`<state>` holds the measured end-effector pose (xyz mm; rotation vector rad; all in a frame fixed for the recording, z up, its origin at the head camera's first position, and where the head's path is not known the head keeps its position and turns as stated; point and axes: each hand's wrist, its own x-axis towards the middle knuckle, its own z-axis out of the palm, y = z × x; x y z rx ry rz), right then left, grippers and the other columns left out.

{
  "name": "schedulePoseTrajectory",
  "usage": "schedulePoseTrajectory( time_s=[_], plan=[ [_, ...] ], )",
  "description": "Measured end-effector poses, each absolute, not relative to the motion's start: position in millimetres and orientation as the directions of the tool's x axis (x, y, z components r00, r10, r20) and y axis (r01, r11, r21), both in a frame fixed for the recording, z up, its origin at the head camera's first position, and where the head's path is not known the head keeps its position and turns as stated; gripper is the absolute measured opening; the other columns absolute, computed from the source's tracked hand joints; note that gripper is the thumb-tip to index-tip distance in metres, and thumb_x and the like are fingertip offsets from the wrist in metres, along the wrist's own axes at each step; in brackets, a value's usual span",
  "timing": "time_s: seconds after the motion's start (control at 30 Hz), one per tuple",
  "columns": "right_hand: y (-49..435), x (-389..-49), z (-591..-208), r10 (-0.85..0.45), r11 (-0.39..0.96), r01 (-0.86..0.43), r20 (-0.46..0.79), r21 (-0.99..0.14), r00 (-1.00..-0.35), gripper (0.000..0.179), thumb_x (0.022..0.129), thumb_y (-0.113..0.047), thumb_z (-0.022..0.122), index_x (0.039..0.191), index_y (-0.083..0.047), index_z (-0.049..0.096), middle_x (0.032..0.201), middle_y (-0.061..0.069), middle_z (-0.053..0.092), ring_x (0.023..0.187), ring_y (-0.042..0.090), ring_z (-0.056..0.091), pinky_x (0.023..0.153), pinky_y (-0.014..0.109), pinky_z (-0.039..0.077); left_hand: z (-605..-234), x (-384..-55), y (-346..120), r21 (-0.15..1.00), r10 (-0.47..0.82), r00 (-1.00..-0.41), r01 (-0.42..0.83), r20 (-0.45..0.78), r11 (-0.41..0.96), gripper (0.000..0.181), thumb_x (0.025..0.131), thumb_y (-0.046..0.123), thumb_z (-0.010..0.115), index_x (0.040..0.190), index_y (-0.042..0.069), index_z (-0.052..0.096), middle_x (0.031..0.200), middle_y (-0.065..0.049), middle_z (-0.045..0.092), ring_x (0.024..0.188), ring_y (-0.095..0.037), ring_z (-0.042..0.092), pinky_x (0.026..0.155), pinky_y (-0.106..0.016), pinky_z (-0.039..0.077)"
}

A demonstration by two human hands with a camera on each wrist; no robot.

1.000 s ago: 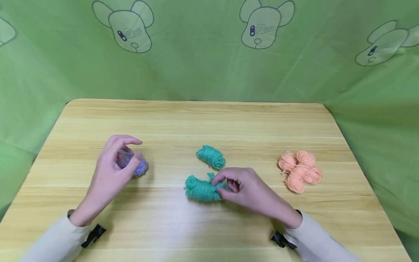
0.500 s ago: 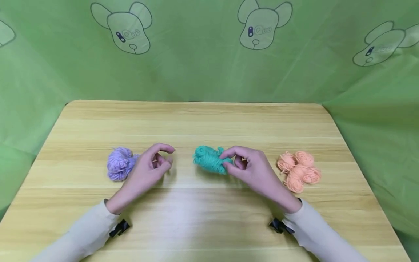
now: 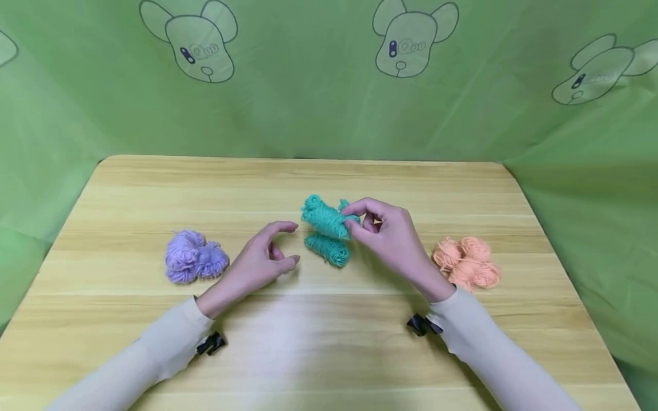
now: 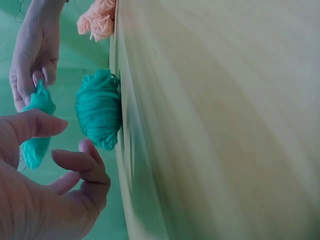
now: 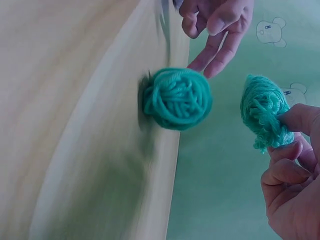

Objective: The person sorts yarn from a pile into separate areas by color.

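Note:
My right hand [image 3: 390,234] pinches one end of a teal yarn skein [image 3: 325,218] between thumb and fingers. In the right wrist view this held skein [image 5: 265,107] is up off the table. A second teal skein [image 3: 328,249] lies on the table just nearer to me, seen end-on as a round coil [image 5: 180,98] in the right wrist view. My left hand [image 3: 259,257] is left of the lying skein, thumb and fingers apart, holding nothing. The left wrist view shows a gap between that hand [image 4: 55,175] and the lying skein [image 4: 99,110].
Purple yarn balls [image 3: 195,257] sit together on the left of the wooden table [image 3: 329,354]. A cluster of several peach yarn balls [image 3: 468,262] lies at the right, partly behind my right forearm. A green cloth [image 3: 308,103] with printed animal heads hangs behind the table.
My right hand has carried the pinched teal skein away from me, from in front of the lying skein to beyond it. My left hand has moved right, from the purple yarn towards the lying skein.

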<state>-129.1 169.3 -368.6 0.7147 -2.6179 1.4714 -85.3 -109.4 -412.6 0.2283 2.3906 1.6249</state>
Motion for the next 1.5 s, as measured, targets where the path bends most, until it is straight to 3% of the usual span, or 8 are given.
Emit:
schedulePoseTrajectory(
  time_s=[0.13,0.33,0.57,0.7,0.93,1.03,1.27,1.5],
  plan=[
    [163.1,-142.2,-372.1,-0.346,0.443,-0.382,0.238,-0.811,-0.907,0.019,0.099,-0.002,0.078,0.115,-0.012,0.080,0.073,0.005,0.055,0.066,0.020,0.046,0.056,0.024,0.035,-413.6,-88.3,-103.1,0.932,0.280,-0.949,-0.037,-0.146,0.361,0.070,0.095,0.010,0.082,0.158,0.009,0.053,0.081,-0.009,0.067,0.070,-0.023,0.060,0.059,-0.031,0.050],
    [152.9,-165.9,-380.0,-0.302,0.441,-0.363,0.245,-0.821,-0.921,0.017,0.099,-0.001,0.076,0.114,-0.008,0.081,0.082,0.008,0.064,0.068,0.019,0.049,0.054,0.021,0.035,-412.7,-97.2,-90.4,0.910,0.292,-0.944,-0.019,-0.152,0.413,0.080,0.092,0.013,0.083,0.162,0.006,0.046,0.089,-0.011,0.067,0.073,-0.022,0.062,0.065,-0.037,0.054],
    [148.0,-189.9,-388.2,-0.253,0.458,-0.304,0.205,-0.835,-0.945,0.017,0.099,-0.001,0.075,0.115,-0.006,0.081,0.095,0.008,0.071,0.072,0.019,0.053,0.054,0.018,0.037,-413.2,-107.2,-75.4,0.910,0.355,-0.926,0.032,-0.128,0.413,0.083,0.091,0.009,0.083,0.165,0.010,0.044,0.139,-0.011,0.061,0.076,-0.019,0.064,0.068,-0.037,0.057],
    [148.9,-203.2,-394.1,-0.234,0.488,-0.251,0.152,-0.836,-0.960,0.018,0.101,-0.002,0.073,0.117,-0.006,0.080,0.096,0.009,0.070,0.070,0.018,0.052,0.052,0.020,0.037,-414.0,-110.7,-71.1,0.894,0.378,-0.918,0.065,-0.121,0.443,0.079,0.092,0.007,0.082,0.163,0.012,0.048,0.149,-0.010,0.056,0.075,-0.019,0.063,0.071,-0.038,0.057],
    [146.8,-222.3,-408.6,-0.233,0.551,-0.236,0.124,-0.800,-0.964,0.018,0.102,-0.005,0.072,0.118,-0.008,0.080,0.098,0.006,0.070,0.065,0.017,0.049,0.053,0.023,0.037,-417.3,-110.3,-68.8,0.862,0.386,-0.920,0.135,-0.075,0.489,0.058,0.093,0.007,0.083,0.147,0.010,0.063,0.143,-0.009,0.063,0.125,-0.028,0.062,0.110,-0.051,0.050],
    [144.2,-226.6,-412.6,-0.228,0.559,-0.233,0.123,-0.795,-0.966,0.017,0.103,-0.006,0.072,0.118,-0.008,0.080,0.099,0.006,0.071,0.066,0.019,0.049,0.055,0.026,0.038,-419.2,-107.7,-70.0,0.855,0.381,-0.922,0.140,-0.071,0.499,0.051,0.093,0.007,0.084,0.141,0.009,0.067,0.139,-0.009,0.065,0.132,-0.031,0.060,0.115,-0.053,0.045],
    [137.7,-234.9,-418.0,-0.226,0.607,-0.217,0.095,-0.765,-0.969,0.018,0.104,-0.004,0.068,0.119,-0.007,0.078,0.103,0.007,0.071,0.079,0.022,0.055,0.070,0.032,0.046,-418.9,-102.5,-73.0,0.837,0.347,-0.934,0.125,-0.081,0.532,0.037,0.089,0.010,0.088,0.124,0.007,0.074,0.110,-0.002,0.070,0.098,-0.022,0.063,0.091,-0.043,0.054],
    [133.3,-242.7,-415.8,-0.220,0.659,-0.189,0.054,-0.728,-0.974,0.023,0.102,-0.002,0.066,0.122,-0.006,0.077,0.114,0.009,0.073,0.097,0.027,0.063,0.087,0.042,0.052,-415.1,-100.4,-79.7,0.834,0.318,-0.943,0.097,-0.097,0.543,0.033,0.088,0.010,0.088,0.119,0.006,0.077,0.086,-0.001,0.065,0.067,-0.016,0.053,0.063,-0.034,0.048]
  ],
)
